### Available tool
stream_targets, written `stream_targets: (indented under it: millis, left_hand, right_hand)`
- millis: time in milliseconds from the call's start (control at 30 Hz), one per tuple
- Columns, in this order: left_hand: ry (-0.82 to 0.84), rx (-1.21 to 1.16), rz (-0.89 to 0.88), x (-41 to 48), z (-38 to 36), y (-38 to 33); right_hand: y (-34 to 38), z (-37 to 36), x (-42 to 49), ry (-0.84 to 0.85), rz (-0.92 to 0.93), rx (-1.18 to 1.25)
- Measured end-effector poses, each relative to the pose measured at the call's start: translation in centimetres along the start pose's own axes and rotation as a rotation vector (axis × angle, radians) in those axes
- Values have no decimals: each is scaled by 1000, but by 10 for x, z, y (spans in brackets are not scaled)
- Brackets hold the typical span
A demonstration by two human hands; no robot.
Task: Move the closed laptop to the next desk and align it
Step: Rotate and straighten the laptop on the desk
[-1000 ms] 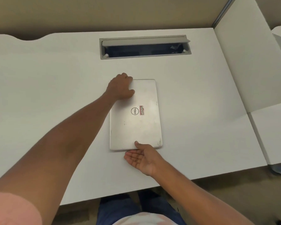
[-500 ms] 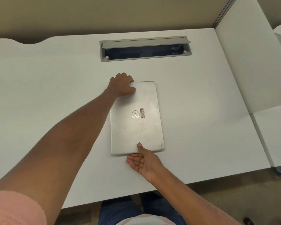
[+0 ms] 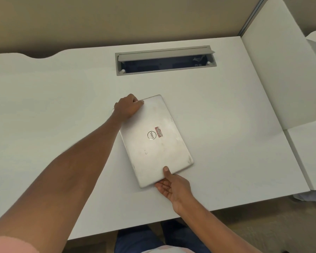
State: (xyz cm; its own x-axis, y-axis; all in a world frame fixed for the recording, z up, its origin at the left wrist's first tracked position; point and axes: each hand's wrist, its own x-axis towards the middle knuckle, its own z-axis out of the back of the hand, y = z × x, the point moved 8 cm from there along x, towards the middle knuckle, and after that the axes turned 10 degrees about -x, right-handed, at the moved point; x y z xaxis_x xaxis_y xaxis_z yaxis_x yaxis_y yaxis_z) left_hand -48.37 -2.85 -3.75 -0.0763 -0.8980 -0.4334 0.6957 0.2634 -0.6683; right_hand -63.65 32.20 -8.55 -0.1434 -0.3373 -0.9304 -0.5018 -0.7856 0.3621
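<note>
The closed laptop (image 3: 156, 141) lies skewed on the desk (image 3: 226, 115). The left hand (image 3: 128, 107) grips its far-left corner; the right hand (image 3: 173, 187) pinches its near edge, thumb on top.

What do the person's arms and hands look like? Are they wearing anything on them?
Both forearms are bare, and so are the left hand and the right hand: no gloves, rings, watch or bracelet show. A pink sleeve covers the top of the left arm at the bottom corner. The right arm shows no sleeve before it leaves the picture.
</note>
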Motion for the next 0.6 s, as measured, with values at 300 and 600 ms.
stream_targets:
  millis: [300, 600]
  left_hand:
    - [-108, -333, 170, -39, 16, 52]
    - [-299, -683, 291, -101, -2, 98]
  right_hand:
    - [57, 42, 19, -169, 237, -176]
    - [133, 75, 46, -329, 495, -420]
